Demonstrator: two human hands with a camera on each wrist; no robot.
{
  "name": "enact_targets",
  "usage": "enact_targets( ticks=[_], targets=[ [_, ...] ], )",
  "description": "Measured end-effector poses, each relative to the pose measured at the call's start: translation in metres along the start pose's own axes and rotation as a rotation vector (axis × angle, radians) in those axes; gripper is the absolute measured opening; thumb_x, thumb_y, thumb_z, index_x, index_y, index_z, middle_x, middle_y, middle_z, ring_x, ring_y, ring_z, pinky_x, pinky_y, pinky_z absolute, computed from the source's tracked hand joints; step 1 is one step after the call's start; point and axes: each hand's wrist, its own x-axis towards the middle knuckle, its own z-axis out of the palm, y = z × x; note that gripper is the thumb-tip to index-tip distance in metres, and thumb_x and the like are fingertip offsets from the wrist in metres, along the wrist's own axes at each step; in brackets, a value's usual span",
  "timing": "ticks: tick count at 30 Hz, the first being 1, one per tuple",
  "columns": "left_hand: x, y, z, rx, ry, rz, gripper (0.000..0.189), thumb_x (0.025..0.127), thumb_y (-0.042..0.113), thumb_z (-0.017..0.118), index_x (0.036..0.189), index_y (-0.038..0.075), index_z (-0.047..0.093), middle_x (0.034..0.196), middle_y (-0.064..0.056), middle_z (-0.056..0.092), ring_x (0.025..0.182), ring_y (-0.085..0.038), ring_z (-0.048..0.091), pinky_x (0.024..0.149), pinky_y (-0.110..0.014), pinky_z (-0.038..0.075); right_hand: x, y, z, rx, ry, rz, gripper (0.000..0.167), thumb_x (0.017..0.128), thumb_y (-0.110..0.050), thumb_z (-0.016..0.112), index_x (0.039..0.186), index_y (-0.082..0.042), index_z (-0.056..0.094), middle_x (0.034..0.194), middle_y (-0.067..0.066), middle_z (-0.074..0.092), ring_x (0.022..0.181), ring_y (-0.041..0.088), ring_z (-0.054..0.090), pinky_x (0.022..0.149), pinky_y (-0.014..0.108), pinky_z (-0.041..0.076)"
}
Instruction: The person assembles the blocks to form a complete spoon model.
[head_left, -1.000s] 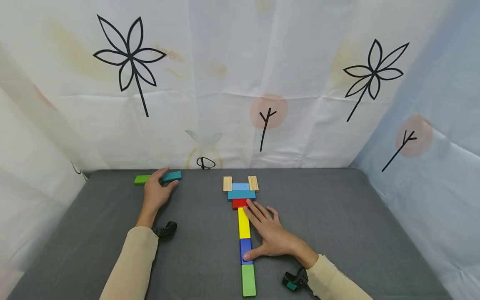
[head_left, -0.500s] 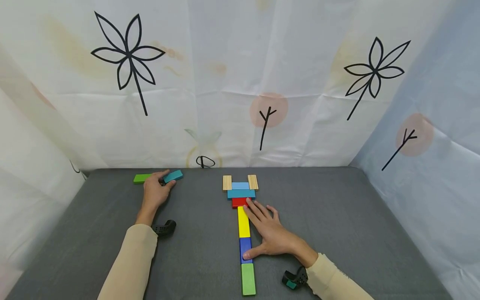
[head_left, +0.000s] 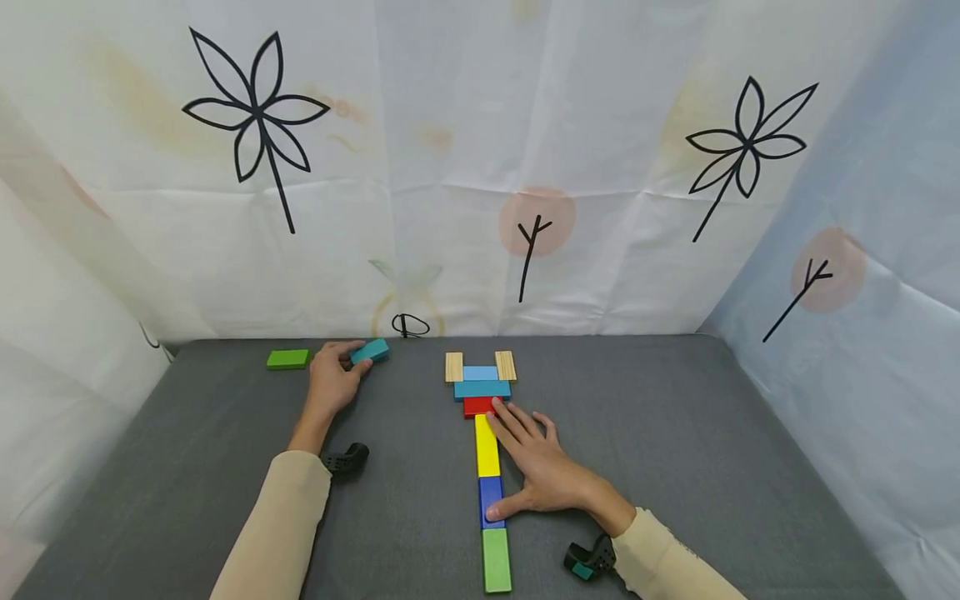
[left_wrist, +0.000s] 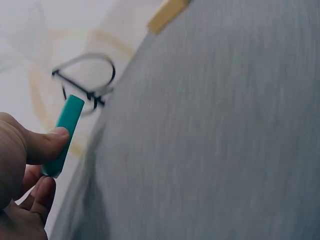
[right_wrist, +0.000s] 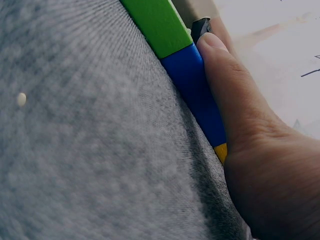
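My left hand (head_left: 334,379) pinches a teal block (head_left: 371,351) between thumb and fingers near the table's back edge; the left wrist view shows the same teal block (left_wrist: 64,135) under the thumb. Spread over a row of flat blocks, my right hand (head_left: 546,467) has fingertips on the red block (head_left: 477,407) and its thumb on the blue block (head_left: 491,493). Between those two lies a yellow block (head_left: 487,446), and a light green block (head_left: 497,560) ends the row nearest me. Beyond the red one are a wide teal block (head_left: 482,389), a light blue block (head_left: 480,373) and two wooden blocks (head_left: 453,367).
A green block (head_left: 288,359) lies alone at the back left of the grey table (head_left: 405,500). A white printed curtain (head_left: 450,167) hangs right behind the table's back edge. Each wrist carries a black camera band (head_left: 347,460).
My left hand has picked up the teal block, tilted it and moved it right, away from the green block. The right hand and the row of blocks stay where they were.
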Motion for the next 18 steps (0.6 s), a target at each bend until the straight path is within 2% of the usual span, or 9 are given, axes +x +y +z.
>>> enact_targets(
  ticks=[7, 18],
  targets=[
    [0.003, 0.031, 0.02, -0.057, -0.052, 0.04, 0.038, 0.095, 0.008, 0.072, 0.132, 0.0, 0.067, 0.132, -0.026, 0.056, 0.111, -0.041, 0.059, 0.093, -0.052, 0.05, 0.0, 0.0, 0.0, 0.007, 0.001, 0.001, 0.121, 0.08, -0.059, 0.079, 0.163, -0.004, 0.011, 0.17, 0.014, 0.0, 0.154, 0.039, 0.005, 0.111, 0.067, 0.003],
    [0.004, 0.077, 0.061, -0.131, -0.173, 0.109, 0.037, 0.093, 0.005, 0.075, 0.129, 0.001, 0.069, 0.131, -0.021, 0.058, 0.107, -0.037, 0.06, 0.088, -0.049, 0.053, 0.0, 0.001, 0.001, 0.004, 0.004, 0.005, 0.12, 0.081, -0.061, 0.078, 0.163, -0.004, 0.011, 0.17, 0.014, 0.0, 0.154, 0.039, 0.006, 0.111, 0.068, 0.004]
  ],
)
